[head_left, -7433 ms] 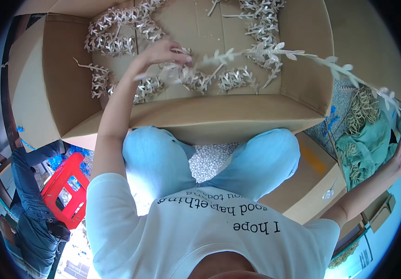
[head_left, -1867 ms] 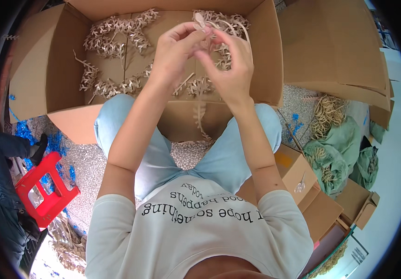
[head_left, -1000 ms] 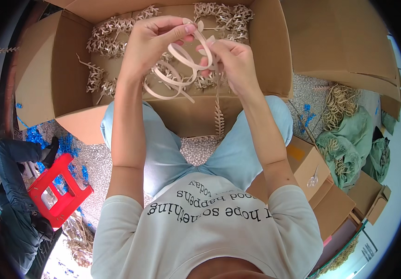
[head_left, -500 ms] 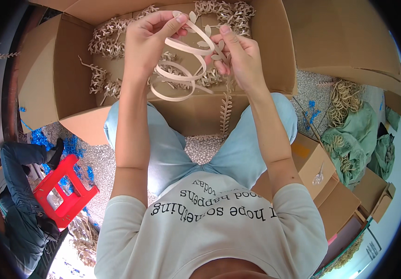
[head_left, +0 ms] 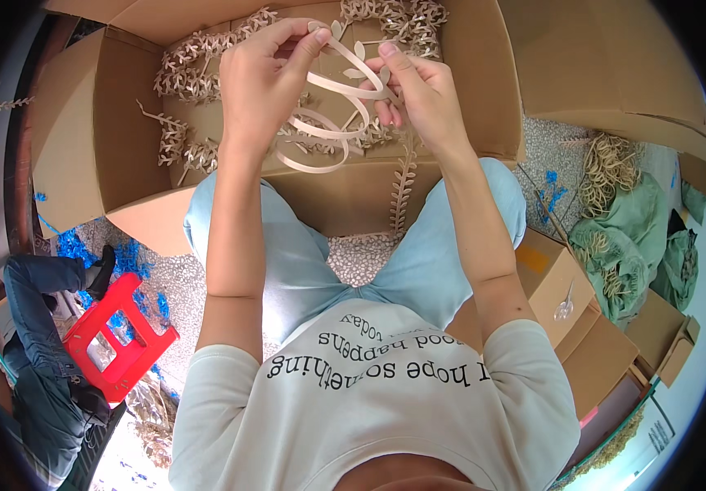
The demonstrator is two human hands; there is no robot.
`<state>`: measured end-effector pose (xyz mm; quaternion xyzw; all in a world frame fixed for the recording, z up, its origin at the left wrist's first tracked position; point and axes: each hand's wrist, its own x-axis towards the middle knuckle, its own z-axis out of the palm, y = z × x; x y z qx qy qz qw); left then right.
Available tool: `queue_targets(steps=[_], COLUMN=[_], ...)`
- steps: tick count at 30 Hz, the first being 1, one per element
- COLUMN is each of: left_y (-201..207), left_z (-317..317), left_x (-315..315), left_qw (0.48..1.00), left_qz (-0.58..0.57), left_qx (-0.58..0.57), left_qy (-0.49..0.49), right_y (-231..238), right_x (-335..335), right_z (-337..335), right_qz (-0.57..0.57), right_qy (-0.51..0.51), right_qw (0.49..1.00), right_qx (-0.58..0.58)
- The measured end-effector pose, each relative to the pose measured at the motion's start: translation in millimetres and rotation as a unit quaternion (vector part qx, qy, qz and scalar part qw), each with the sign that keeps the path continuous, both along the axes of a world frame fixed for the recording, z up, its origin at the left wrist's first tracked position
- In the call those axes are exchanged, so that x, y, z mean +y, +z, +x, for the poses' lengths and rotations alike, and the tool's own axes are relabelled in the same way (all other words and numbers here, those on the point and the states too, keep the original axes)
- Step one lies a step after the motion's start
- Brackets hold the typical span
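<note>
Over an open cardboard box, my left hand pinches the upper end of a pale, coiled strip between thumb and fingers. Small pale leaves show beside the strip, between my hands. My right hand is closed around a leafy part of it, thumb on top; its fingers partly hide what they grip. The strip's loops hang below my hands. Beneath my right hand, a leaf-shaped garland drapes down the box's near wall.
More leaf garlands lie bunched in the box, between my knees and beyond. At left are a red plastic stool, blue shreds and another person's leg. Green sacking, tan cord and cartons are at right.
The strip's hanging loops have swung a little right and up. My right hand has tilted slightly, and the leaves it holds are more covered. Both hands keep their grip.
</note>
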<state>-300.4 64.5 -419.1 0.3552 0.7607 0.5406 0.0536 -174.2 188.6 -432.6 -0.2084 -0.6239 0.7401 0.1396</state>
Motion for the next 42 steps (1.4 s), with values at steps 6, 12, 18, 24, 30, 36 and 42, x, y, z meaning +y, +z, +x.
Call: queue_targets(steps=[6, 12, 18, 24, 30, 36, 42], left_y=[4.7, 2.6, 0.9, 8.4, 2.9, 12.5, 48.3], left_z=[6.3, 1.7, -3.4, -10.9, -9.8, 4.9, 19.5], left_x=[0.5, 1.4, 2.0, -11.3, -11.3, -5.7, 7.3], left_qw=[0.993, 0.976, 0.947, 0.975, 0.995, 0.989, 0.976], left_qz=[-0.013, -0.008, 0.026, 0.040, -0.075, -0.141, -0.216], left_qx=[0.119, -0.183, -0.268, -0.199, -0.072, 0.002, -0.018], left_qy=[0.011, -0.116, -0.176, -0.089, -0.007, 0.037, 0.030], right_y=[-2.6, -3.9, -7.1, -7.7, -12.5, -3.9, 21.3], right_x=[4.4, 10.4, 7.1, 12.0, 6.0, 4.0, 4.2], right_z=[1.5, 4.2, -0.7, 1.1, 2.7, 11.1, 27.2], right_qz=[0.027, 0.088, 0.079, -0.061, 0.004, -0.010, -0.063], right_qy=[0.044, 0.040, 0.019, 0.093, 0.053, 0.012, -0.024], right_qw=[0.999, 0.995, 0.995, 0.992, 0.997, 0.996, 0.987], right_qx=[-0.017, -0.030, 0.059, -0.064, -0.056, -0.082, -0.143])
